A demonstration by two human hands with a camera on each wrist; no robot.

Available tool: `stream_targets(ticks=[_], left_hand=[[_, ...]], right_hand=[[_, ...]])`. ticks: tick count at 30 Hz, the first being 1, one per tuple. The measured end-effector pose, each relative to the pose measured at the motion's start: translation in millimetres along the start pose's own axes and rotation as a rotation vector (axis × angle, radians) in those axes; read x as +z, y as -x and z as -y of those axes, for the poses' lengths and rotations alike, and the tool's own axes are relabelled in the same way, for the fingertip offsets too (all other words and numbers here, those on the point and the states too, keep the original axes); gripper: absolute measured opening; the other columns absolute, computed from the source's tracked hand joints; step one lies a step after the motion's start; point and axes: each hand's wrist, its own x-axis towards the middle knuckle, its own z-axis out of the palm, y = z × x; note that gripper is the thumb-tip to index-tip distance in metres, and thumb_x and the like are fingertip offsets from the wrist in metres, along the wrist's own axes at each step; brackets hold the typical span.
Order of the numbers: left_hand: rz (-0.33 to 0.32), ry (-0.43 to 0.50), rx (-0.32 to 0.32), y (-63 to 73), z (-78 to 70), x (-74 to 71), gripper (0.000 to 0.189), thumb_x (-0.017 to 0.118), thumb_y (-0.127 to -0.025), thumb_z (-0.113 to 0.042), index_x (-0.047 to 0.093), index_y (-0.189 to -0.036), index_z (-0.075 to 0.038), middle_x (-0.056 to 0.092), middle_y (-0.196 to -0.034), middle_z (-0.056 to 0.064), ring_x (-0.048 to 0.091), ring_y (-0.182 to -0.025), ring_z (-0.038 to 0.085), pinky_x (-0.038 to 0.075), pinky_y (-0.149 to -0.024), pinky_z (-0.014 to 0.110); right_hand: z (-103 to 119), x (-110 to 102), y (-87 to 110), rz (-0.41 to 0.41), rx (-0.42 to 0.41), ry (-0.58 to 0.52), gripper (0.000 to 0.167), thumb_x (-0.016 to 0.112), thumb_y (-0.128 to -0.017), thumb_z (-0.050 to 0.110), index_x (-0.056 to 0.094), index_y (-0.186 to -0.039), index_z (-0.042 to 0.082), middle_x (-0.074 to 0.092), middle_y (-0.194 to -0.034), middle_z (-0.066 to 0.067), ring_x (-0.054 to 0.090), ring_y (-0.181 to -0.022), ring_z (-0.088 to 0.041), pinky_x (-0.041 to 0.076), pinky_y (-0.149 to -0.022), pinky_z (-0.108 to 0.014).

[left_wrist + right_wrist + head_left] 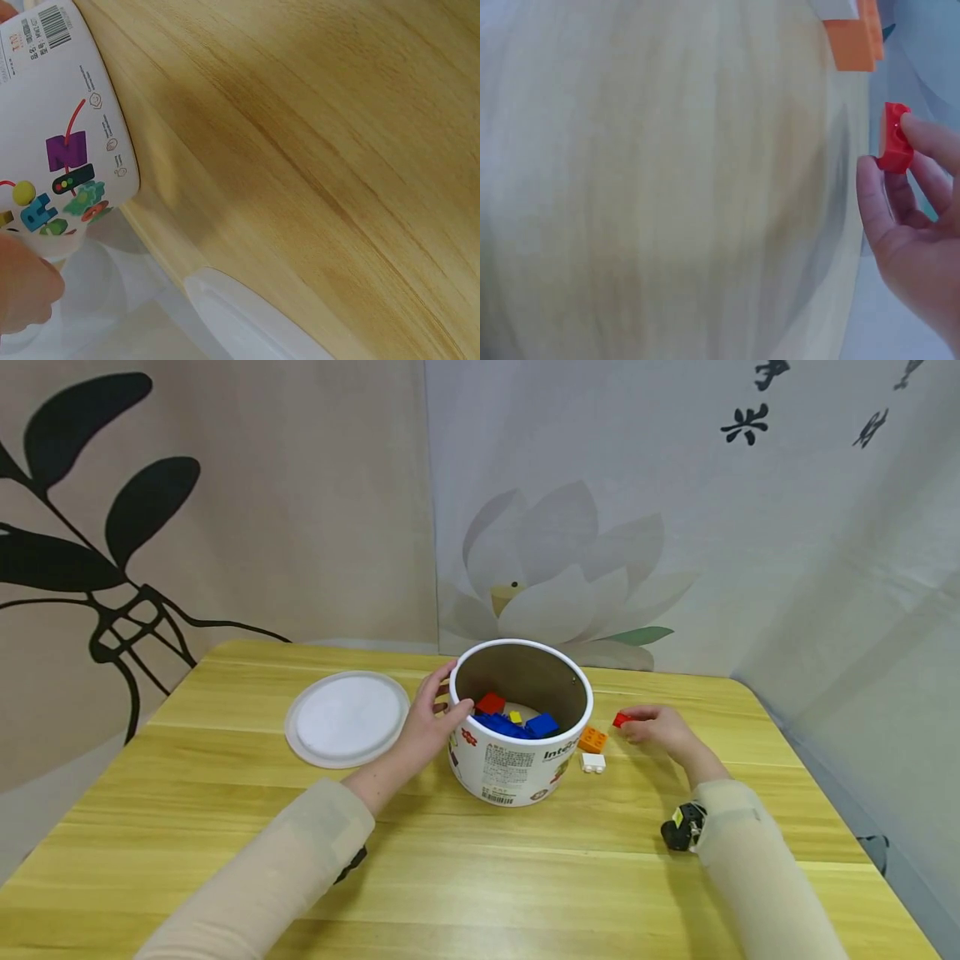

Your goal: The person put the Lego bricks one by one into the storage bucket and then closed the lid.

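A round white bucket with printed pictures stands upright on the table, holding blue, red and yellow toy bricks. My left hand grips its left side near the rim, the thumb at the front edge. To the right of the bucket, my right hand pinches a small red toy brick between thumb and fingers. An orange brick and a white brick lie between the bucket and this hand. In the left wrist view only part of the left hand shows, beside the bucket.
A round white lid lies flat on the wooden table, left of the bucket. Behind the table hangs a printed cloth with leaves and a flower. Each forearm wears a pale sleeve, and a black device sits at the right wrist.
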Motion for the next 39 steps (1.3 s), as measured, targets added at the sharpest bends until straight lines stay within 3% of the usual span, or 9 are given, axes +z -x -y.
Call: stream_targets(ticks=[5, 9, 16, 23, 32, 39], left_hand=[[-0.005, -0.007, 0.013, -11.1, 20.9, 0.0, 0.062, 0.056, -0.092, -0.018, 0.027, -0.147, -0.016, 0.027, -0.15, 0.009, 0.033, -0.133, 0.031, 0.03, -0.11, 0.046], [-0.014, -0.026, 0.04, -14.4, 29.1, 0.9, 0.062, 0.056, -0.093, -0.021, 0.027, -0.147, -0.018, 0.028, -0.149, 0.008, 0.034, -0.132, 0.03, 0.03, -0.109, 0.046], [-0.01, -0.022, 0.058, -14.4, 30.0, 0.7, 0.06, 0.055, -0.093, -0.021, 0.027, -0.146, -0.018, 0.028, -0.149, 0.008, 0.033, -0.132, 0.031, 0.03, -0.109, 0.047], [-0.01, -0.014, 0.053, -14.1, 29.6, 1.3, 0.061, 0.055, -0.093, -0.021, 0.027, -0.147, -0.017, 0.027, -0.149, 0.007, 0.033, -0.132, 0.03, 0.03, -0.109, 0.046], [-0.017, -0.019, 0.05, -14.7, 30.7, 1.4, 0.062, 0.056, -0.092, -0.019, 0.027, -0.147, -0.017, 0.028, -0.149, 0.008, 0.034, -0.132, 0.031, 0.031, -0.109, 0.047], [-0.02, -0.017, 0.058, -15.5, 31.2, 1.5, 0.061, 0.056, -0.092, -0.017, 0.028, -0.146, -0.016, 0.029, -0.148, 0.009, 0.035, -0.132, 0.03, 0.031, -0.108, 0.047]], right_hand=[[5, -6, 5.5, -0.011, -0.011, -0.013, 0.048, 0.054, -0.093, 0.017, 0.046, -0.132, -0.009, 0.055, -0.124, -0.03, 0.064, -0.096, -0.025, 0.049, -0.093, -0.043], [11, -13, 7.7, -0.01, -0.027, -0.044, 0.049, 0.054, -0.094, 0.02, 0.045, -0.132, -0.009, 0.052, -0.128, -0.029, 0.064, -0.095, -0.019, 0.047, -0.096, -0.045], [22, -23, 12.2, -0.016, -0.079, -0.065, 0.05, 0.055, -0.094, 0.022, 0.046, -0.131, -0.009, 0.055, -0.127, -0.027, 0.062, -0.086, 0.0, 0.049, -0.094, -0.04], [36, -29, 19.1, -0.048, -0.09, -0.039, 0.052, 0.057, -0.092, 0.028, 0.05, -0.13, -0.006, 0.064, -0.114, -0.006, 0.061, -0.08, 0.003, 0.05, -0.086, -0.024], [60, -36, 27.4, -0.052, -0.092, -0.063, 0.053, 0.058, -0.092, 0.032, 0.049, -0.132, -0.002, 0.06, -0.1, 0.011, 0.061, -0.078, 0.005, 0.037, -0.105, -0.047], [74, -40, 31.4, -0.058, -0.102, -0.066, 0.052, 0.057, -0.092, 0.032, 0.049, -0.132, -0.001, 0.059, -0.1, 0.012, 0.06, -0.08, 0.004, 0.038, -0.104, -0.047]])
